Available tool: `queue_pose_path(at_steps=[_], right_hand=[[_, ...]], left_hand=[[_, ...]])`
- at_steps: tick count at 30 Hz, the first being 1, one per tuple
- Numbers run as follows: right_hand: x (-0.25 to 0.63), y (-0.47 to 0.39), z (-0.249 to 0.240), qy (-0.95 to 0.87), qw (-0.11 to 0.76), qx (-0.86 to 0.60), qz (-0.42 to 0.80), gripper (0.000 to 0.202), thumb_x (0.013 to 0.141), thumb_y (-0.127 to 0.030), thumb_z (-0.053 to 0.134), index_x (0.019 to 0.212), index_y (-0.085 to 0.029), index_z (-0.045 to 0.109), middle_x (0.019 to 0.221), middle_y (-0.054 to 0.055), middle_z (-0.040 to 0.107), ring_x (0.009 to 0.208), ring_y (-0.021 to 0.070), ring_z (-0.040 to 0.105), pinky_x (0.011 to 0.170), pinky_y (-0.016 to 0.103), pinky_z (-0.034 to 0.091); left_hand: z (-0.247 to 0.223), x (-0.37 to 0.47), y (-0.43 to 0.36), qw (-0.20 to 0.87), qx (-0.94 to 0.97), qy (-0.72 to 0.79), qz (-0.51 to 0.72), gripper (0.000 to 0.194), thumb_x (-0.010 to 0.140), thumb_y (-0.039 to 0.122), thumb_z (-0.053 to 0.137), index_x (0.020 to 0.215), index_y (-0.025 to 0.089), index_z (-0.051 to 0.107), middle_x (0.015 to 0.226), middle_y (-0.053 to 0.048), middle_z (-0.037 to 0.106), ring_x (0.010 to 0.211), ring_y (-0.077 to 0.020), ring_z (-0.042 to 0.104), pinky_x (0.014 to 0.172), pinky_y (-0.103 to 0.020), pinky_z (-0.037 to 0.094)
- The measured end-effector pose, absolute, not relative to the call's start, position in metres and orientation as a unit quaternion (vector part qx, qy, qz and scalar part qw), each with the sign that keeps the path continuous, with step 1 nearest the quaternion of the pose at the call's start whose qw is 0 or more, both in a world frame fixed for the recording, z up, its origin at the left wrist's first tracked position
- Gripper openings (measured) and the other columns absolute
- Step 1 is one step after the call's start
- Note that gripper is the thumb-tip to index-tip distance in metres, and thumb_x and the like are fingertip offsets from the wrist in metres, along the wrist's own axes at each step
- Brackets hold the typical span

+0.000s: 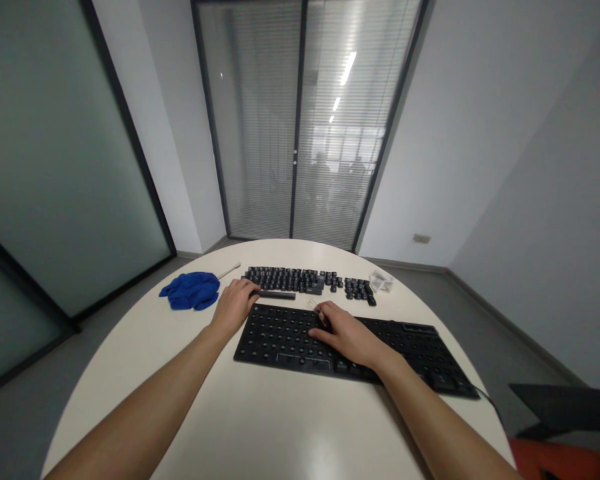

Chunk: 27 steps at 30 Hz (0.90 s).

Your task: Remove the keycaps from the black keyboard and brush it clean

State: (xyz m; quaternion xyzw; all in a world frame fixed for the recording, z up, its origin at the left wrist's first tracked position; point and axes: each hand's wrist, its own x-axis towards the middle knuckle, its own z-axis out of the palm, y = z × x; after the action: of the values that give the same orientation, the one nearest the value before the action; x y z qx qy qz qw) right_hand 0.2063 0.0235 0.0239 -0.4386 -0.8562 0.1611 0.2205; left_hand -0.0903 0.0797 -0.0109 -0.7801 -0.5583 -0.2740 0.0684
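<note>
A black keyboard (285, 340) with most of its keycaps off lies across the round table, its left part showing bare key posts. My left hand (236, 305) is at its upper left corner, fingers curled and thumb against the corner; the fingertips are partly hidden. Just beyond them lies the long space bar keycap (277, 295). Over the middle of the keyboard is my right hand (349, 332), fingers pinched around a thin wire keycap puller (312, 305), whose loops stick out at the fingertips. Removed keycaps (285, 279) stand in rows behind the keyboard.
A crumpled blue cloth (193, 291) lies at the left, with a thin light stick (230, 270) beside it. Small clear plastic packets (381, 281) sit at the right rear. The keyboard's cable (490, 400) runs off the table's right edge, near a chair (565, 460).
</note>
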Motion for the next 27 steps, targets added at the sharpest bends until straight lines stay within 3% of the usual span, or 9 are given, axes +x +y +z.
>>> queue_pose_path(at_steps=[8,12,15,18,21,27], right_hand=[[0.205,0.027,0.021,-0.847,0.244,-0.44,0.173,0.024,0.088,-0.039,0.064,0.09,-0.021,0.049,0.089,0.002,0.058,0.081,0.0187,0.055,0.074,0.03,0.043],[0.203,0.03,0.018,-0.848,0.259,-0.435,0.16,0.022,0.088,-0.037,0.065,0.093,-0.021,0.05,0.089,0.003,0.059,0.082,0.019,0.056,0.075,0.03,0.043],[0.2,0.031,0.015,-0.848,0.267,-0.433,0.149,0.023,0.087,-0.037,0.066,0.094,-0.02,0.052,0.089,0.003,0.059,0.082,0.0193,0.055,0.075,0.03,0.043],[0.198,0.029,0.017,-0.841,0.275,-0.444,0.141,0.021,0.09,-0.039,0.061,0.097,-0.02,0.055,0.085,0.003,0.06,0.08,0.0198,0.055,0.075,0.03,0.043],[0.197,0.026,0.025,-0.834,0.29,-0.449,0.14,0.025,0.099,-0.04,0.044,0.096,-0.02,0.058,0.084,0.004,0.061,0.082,0.0201,0.056,0.078,0.032,0.042],[0.2,0.018,0.045,-0.818,0.312,-0.468,0.123,0.045,0.104,-0.041,0.024,0.079,-0.021,0.057,0.083,0.005,0.061,0.082,0.0202,0.057,0.079,0.032,0.041]], left_hand=[[-0.009,-0.09,0.081,0.03,-0.763,-0.524,-0.377,0.021,0.091,0.017,0.049,0.103,0.021,0.066,0.109,-0.007,0.064,0.106,-0.0258,0.056,0.096,-0.044,0.046],[0.002,-0.075,0.066,-0.009,-0.765,-0.476,-0.432,0.022,0.095,0.024,0.044,0.106,0.02,0.063,0.114,-0.008,0.063,0.112,-0.0239,0.056,0.102,-0.045,0.044],[0.01,-0.061,0.042,-0.054,-0.847,-0.4,-0.345,0.032,0.095,0.032,0.048,0.125,0.021,0.056,0.131,-0.01,0.058,0.124,-0.0248,0.05,0.109,-0.046,0.039],[0.012,-0.052,0.021,-0.079,-0.908,-0.349,-0.217,0.054,0.093,0.042,0.053,0.143,0.025,0.041,0.149,-0.009,0.044,0.137,-0.0272,0.039,0.114,-0.048,0.032],[0.013,-0.052,0.013,-0.064,-0.916,-0.361,-0.165,0.055,0.094,0.045,0.05,0.145,0.027,0.039,0.155,-0.007,0.034,0.142,-0.0285,0.032,0.116,-0.049,0.027],[0.023,-0.056,0.015,-0.064,-0.917,-0.369,-0.138,0.053,0.094,0.045,0.05,0.143,0.027,0.041,0.154,-0.007,0.037,0.139,-0.0266,0.036,0.115,-0.045,0.029]])
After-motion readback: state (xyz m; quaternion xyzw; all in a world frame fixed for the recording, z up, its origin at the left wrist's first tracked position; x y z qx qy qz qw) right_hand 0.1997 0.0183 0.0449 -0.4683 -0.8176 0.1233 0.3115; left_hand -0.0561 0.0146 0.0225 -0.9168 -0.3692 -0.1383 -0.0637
